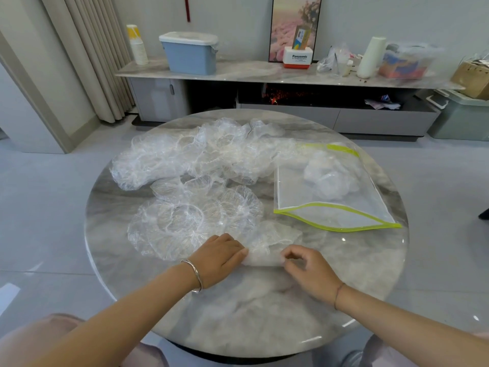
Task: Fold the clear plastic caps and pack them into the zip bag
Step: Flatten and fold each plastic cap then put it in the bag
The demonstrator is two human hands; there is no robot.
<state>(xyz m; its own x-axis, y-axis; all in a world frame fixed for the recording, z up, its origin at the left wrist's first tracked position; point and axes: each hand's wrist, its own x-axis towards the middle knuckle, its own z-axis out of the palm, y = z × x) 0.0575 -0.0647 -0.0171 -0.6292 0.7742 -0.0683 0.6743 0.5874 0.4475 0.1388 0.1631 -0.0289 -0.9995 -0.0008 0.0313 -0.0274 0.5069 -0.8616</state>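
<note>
Because the thin film looked springy and slick, the half-folded cap could have sprung open if either hand eased off, and a loose fold might then have snagged at the mouth of the bag. It lay on the table between both hands, with loose caps heaped behind and the bag off to the right. Palm-down, the left hand pressed fairly straight fingers on the cap's left end. The right hand was curled, thumb and fingertips pinching its right end.
</note>
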